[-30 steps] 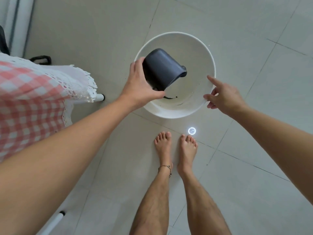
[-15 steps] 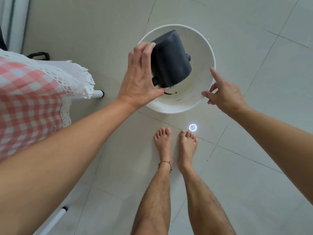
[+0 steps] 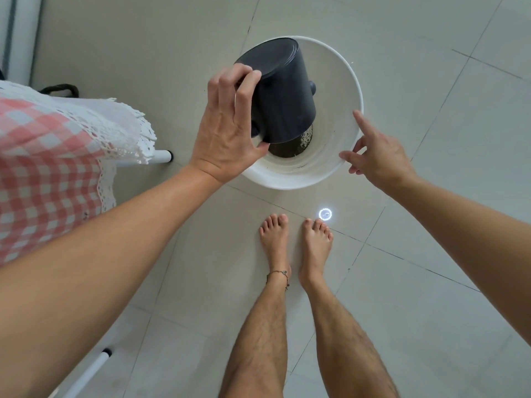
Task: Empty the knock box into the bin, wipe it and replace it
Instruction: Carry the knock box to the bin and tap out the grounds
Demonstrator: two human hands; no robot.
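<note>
The dark grey knock box [image 3: 283, 96] is tipped nearly upside down over the white round bin [image 3: 342, 90] on the floor, its flat base facing up towards me. My left hand [image 3: 227, 130] grips it around its side. Dark coffee grounds [image 3: 293, 145] spill out of its mouth into the bottom of the bin. My right hand [image 3: 376, 150] holds nothing; its fingers are spread and its fingertips touch the bin's right rim.
A table with a red-checked, lace-edged cloth [image 3: 51, 156] stands at the left, one white leg [image 3: 161, 156] beside the bin. My bare feet [image 3: 296, 242] stand just below the bin on pale floor tiles. A small ring of light [image 3: 325, 214] lies by my right foot.
My left hand has tilted the knock box further, from sideways to almost inverted, and grounds now pour into the bin. The right hand has stayed at the rim.
</note>
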